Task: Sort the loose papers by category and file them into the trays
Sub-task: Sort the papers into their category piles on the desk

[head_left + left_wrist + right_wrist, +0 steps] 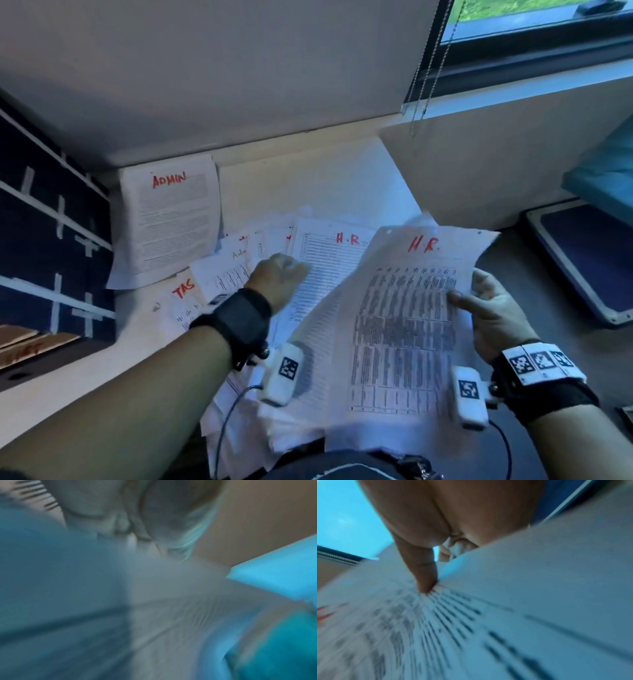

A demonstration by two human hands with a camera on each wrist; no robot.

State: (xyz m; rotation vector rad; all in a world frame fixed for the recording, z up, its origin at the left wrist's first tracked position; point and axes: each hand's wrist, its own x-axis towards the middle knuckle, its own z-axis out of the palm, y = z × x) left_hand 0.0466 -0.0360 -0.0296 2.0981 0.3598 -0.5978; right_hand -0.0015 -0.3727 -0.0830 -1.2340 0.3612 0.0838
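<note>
A: How many marked sheets did you count?
B: Two with "H.R." in red, one with "ADMIN" (169,219), one that began "TAS" (181,301). The rest of the loose pile (267,240) I could not count.
A: And the hands?
B: The right hand (493,308) pinched the nearer H.R. sheet (404,325) at its right edge, thumb (423,566) on the print. The left hand (277,277) lay on the second H.R. sheet (329,260), fingers curled; whether it gripped, I cannot tell.
A: Trays?
B: Dark shelves (51,240) stood at the left.

A plain wall (239,68) rises behind the pale tabletop (291,178); a window (531,20) with bead cord (424,85) sits far right.
</note>
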